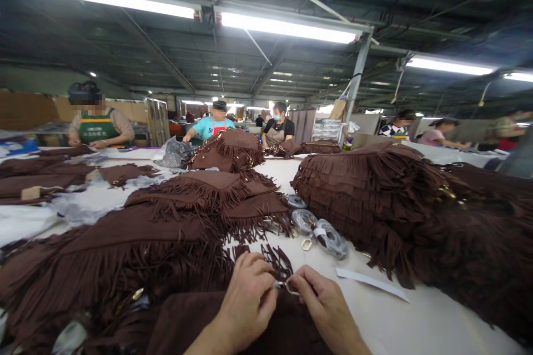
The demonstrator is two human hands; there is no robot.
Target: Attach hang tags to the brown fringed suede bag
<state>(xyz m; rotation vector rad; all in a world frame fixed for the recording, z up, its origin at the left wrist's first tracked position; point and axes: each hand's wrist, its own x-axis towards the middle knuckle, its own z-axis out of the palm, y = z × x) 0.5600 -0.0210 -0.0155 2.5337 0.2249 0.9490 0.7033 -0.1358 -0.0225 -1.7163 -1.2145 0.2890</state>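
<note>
The person's left hand (250,294) and right hand (322,299) meet low over the table (375,319), a little above a brown cloth (191,319) spread close to the body. Between them is a metal ring (292,287), and I can see the right thumb and forefinger pinching its near side. The left hand is curled, its fingertips closed on a small grey end (278,284) that meets the ring; what its lower fingers do, folded underneath, I cannot tell. Just beyond the knuckles lie loose brown strips of fringe (280,259). Farther on, coils (333,239) in clear wrapping sit on the white top, one with a white band, and a gold loop (307,244) rests beside them. A paper strip (372,284) lies slantwise to the right of the right hand. Fringed brown bags spread in layers (179,222) on the left, while a taller heap (366,188) rises on the right with gold metal showing in it. At the table's far side stand a co-worker in a green apron (97,127), another in a turquoise top (213,125) and a third in a brown apron (278,134). Tube lights (287,22) glow overhead.
</note>
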